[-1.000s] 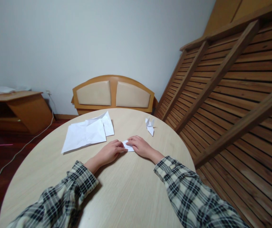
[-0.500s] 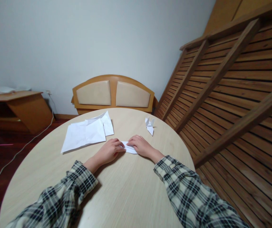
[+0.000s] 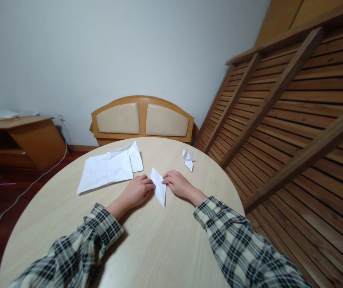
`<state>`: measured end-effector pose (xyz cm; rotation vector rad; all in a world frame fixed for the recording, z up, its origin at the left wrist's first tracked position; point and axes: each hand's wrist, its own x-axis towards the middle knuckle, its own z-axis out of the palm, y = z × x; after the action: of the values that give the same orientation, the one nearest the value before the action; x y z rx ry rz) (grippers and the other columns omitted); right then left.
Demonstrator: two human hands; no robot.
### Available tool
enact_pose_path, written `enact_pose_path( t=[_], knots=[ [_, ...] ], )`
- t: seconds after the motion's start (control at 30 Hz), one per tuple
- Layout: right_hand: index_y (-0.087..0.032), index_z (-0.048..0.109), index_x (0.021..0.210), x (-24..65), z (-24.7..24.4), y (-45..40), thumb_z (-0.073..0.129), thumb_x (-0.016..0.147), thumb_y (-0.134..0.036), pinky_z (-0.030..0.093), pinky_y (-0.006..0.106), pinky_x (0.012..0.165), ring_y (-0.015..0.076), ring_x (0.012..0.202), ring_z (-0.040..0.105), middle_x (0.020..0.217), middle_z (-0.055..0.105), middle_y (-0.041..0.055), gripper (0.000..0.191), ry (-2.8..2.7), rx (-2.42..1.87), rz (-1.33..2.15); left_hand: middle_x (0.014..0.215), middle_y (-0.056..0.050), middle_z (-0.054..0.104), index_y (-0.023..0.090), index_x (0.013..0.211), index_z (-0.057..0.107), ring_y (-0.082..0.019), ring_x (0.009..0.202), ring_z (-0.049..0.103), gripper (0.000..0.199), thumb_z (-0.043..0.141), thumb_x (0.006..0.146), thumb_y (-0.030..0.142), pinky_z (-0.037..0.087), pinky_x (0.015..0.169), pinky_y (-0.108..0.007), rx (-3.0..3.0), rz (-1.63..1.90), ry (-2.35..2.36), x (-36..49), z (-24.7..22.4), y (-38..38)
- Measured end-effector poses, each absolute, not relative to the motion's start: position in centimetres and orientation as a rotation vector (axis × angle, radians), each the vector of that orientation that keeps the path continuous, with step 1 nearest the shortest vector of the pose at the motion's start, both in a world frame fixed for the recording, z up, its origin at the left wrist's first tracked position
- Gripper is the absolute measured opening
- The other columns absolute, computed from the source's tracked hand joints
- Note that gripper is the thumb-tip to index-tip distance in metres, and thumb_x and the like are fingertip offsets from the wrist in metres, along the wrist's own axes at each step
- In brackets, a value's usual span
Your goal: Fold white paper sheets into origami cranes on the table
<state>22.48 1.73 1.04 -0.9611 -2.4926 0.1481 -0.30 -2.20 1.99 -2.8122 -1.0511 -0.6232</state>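
Note:
A small folded sheet of white paper (image 3: 160,189), shaped like a slanted diamond, stands between my two hands over the middle of the table. My left hand (image 3: 139,189) pinches its left edge with curled fingers. On the opposite side, my right hand (image 3: 180,184) grips the right edge between thumb and fingers. Part of each edge is hidden behind the fingertips. Beyond my right hand sits a finished-looking white origami figure (image 3: 188,160) with two upright points. Several larger white paper sheets (image 3: 105,172), creased and overlapping, lie to the left of my left hand.
The round pale wooden table (image 3: 165,248) fills the foreground. Behind it stands a padded headboard (image 3: 143,116) against the wall. A slatted wooden frame (image 3: 294,132) leans along the right side. At left are a low cabinet (image 3: 42,140) and a white cable (image 3: 30,187) on the floor.
The folded paper has turned from lying flat and lengthwise under my fingers to a steep diamond, its points toward and away from me. My hands have parted slightly.

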Motion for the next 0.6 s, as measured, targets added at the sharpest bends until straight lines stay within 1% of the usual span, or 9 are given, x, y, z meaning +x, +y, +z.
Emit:
enact_pose_path(
  t=[0.13, 0.27, 0.37, 0.43, 0.5, 0.6],
  knots=[
    [-0.018, 0.074, 0.087, 22.5, 1.0, 1.8, 0.053, 0.081, -0.002, 0.04, 0.034, 0.093, 0.0187, 0.1, 0.057, 0.101, 0.068, 0.0071, 0.027, -2.483, -0.948, 0.148, 0.095, -0.007, 0.071, 0.02, 0.101, 0.07, -0.023, 0.088, 0.056, 0.024, 0.051, 0.086, 0.02, 0.042, 0.08, -0.038, -2.777, -0.519, -1.109, -0.3, 2.0, -2.3],
    [-0.019, 0.074, 0.084, 22.5, 1.0, 1.8, 0.054, 0.081, -0.002, 0.04, 0.034, 0.094, 0.0181, 0.101, 0.057, 0.103, 0.069, 0.0064, 0.026, -2.477, -0.919, 0.171, 0.095, -0.006, 0.073, 0.019, 0.097, 0.071, -0.023, 0.087, 0.057, 0.026, 0.046, 0.092, 0.027, 0.04, 0.08, -0.039, -2.765, -0.539, -1.154, -0.1, 2.3, -2.6],
    [-0.019, 0.073, 0.082, 22.5, 1.1, 1.7, 0.053, 0.08, -0.001, 0.04, 0.034, 0.094, 0.0177, 0.101, 0.058, 0.102, 0.07, 0.0054, 0.027, -2.483, -0.886, 0.192, 0.089, -0.006, 0.073, 0.02, 0.09, 0.071, -0.022, 0.082, 0.057, 0.031, 0.044, 0.094, 0.035, 0.039, 0.077, -0.037, -2.756, -0.555, -1.186, 0.2, 2.6, -2.8],
    [-0.019, 0.073, 0.082, 22.4, 1.2, 1.6, 0.053, 0.08, -0.001, 0.04, 0.034, 0.093, 0.0175, 0.1, 0.059, 0.098, 0.072, 0.0048, 0.028, -2.491, -0.882, 0.207, 0.082, -0.005, 0.072, 0.02, 0.084, 0.071, -0.021, 0.076, 0.056, 0.034, 0.046, 0.093, 0.04, 0.039, 0.073, -0.036, -2.743, -0.539, -1.215, 0.5, 2.8, -2.9],
    [-0.019, 0.073, 0.083, 22.4, 1.3, 1.6, 0.053, 0.08, -0.001, 0.04, 0.033, 0.091, 0.0173, 0.097, 0.061, 0.094, 0.073, 0.0045, 0.027, -2.49, -0.894, 0.226, 0.078, -0.005, 0.071, 0.02, 0.08, 0.07, -0.021, 0.073, 0.056, 0.031, 0.05, 0.091, 0.041, 0.039, 0.071, -0.036, -2.721, -0.52, -1.256, 0.8, 2.8, -3.1],
    [-0.019, 0.073, 0.083, 22.3, 1.2, 1.7, 0.054, 0.08, -0.002, 0.041, 0.032, 0.088, 0.0165, 0.092, 0.062, 0.09, 0.073, 0.0039, 0.026, -2.473, -0.915, 0.248, 0.077, -0.007, 0.071, 0.019, 0.077, 0.068, -0.023, 0.074, 0.056, 0.023, 0.057, 0.086, 0.037, 0.039, 0.071, -0.037, -2.687, -0.528, -1.321, 1.3, 2.7, -3.3]
  ],
)
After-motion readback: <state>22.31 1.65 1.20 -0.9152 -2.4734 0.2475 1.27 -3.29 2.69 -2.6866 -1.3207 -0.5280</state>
